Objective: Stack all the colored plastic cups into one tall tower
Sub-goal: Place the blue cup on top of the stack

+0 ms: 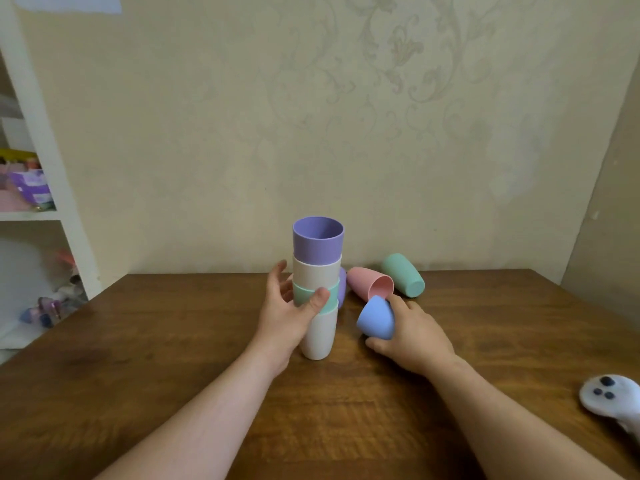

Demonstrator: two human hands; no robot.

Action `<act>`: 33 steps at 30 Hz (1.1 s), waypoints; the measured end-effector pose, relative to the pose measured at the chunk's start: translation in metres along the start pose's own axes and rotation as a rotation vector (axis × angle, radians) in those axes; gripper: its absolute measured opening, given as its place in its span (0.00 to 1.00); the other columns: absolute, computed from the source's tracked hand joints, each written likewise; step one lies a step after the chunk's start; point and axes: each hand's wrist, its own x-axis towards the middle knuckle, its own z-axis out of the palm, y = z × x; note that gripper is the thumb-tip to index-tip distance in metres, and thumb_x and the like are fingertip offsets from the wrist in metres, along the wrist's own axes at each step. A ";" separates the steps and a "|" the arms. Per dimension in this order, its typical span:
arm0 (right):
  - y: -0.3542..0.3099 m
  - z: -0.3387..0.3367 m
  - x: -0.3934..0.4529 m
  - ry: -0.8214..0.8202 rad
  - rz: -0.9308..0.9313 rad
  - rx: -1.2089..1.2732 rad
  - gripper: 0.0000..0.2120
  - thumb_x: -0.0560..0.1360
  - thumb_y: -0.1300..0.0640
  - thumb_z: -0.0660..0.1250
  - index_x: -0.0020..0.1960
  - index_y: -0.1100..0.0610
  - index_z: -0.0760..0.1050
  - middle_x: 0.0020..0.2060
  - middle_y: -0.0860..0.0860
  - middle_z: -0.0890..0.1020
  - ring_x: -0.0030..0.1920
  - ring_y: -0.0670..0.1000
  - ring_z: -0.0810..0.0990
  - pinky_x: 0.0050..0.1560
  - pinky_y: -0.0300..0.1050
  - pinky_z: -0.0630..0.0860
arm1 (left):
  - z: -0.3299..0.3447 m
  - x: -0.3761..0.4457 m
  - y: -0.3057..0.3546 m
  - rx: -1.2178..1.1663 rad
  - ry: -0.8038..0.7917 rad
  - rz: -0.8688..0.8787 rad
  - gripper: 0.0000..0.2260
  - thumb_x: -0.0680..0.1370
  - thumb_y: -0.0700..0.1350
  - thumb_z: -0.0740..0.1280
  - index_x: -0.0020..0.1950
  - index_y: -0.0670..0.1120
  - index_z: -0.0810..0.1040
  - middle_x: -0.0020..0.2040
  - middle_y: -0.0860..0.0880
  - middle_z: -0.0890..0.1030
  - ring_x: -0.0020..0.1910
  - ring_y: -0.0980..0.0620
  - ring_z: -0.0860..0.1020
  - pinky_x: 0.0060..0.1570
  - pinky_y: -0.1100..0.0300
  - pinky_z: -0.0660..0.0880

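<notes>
A nested stack of cups stands upright on the wooden table: white at the bottom, then mint, white, and a purple cup on top. My left hand wraps around the stack at the mint band. My right hand grips a blue cup, tilted with its base towards me. A pink cup and a mint cup lie on their sides behind it. Another purple cup peeks out behind the stack, mostly hidden.
A white controller with dark buttons lies at the table's right edge. A white shelf unit with toys stands to the left. The wall runs right behind the table's far edge.
</notes>
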 end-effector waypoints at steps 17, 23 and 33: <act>0.004 0.013 -0.018 0.187 -0.029 0.056 0.45 0.75 0.29 0.72 0.84 0.44 0.60 0.69 0.48 0.76 0.63 0.53 0.77 0.64 0.51 0.78 | 0.026 0.022 0.052 0.107 0.117 0.094 0.24 0.65 0.59 0.81 0.58 0.61 0.78 0.54 0.58 0.87 0.53 0.54 0.86 0.51 0.54 0.83; -0.015 -0.044 -0.004 0.325 0.128 0.681 0.38 0.69 0.35 0.78 0.75 0.45 0.73 0.65 0.48 0.82 0.63 0.54 0.83 0.64 0.56 0.81 | 0.023 0.027 0.051 0.135 0.123 0.057 0.29 0.62 0.63 0.80 0.60 0.60 0.78 0.55 0.59 0.87 0.54 0.54 0.86 0.55 0.48 0.85; -0.151 -0.172 0.041 0.105 -0.289 1.151 0.29 0.70 0.49 0.83 0.66 0.50 0.74 0.62 0.51 0.84 0.60 0.51 0.86 0.59 0.52 0.86 | 0.019 0.034 0.058 0.237 0.059 -0.002 0.31 0.69 0.59 0.83 0.69 0.61 0.74 0.57 0.58 0.84 0.55 0.55 0.83 0.46 0.57 0.80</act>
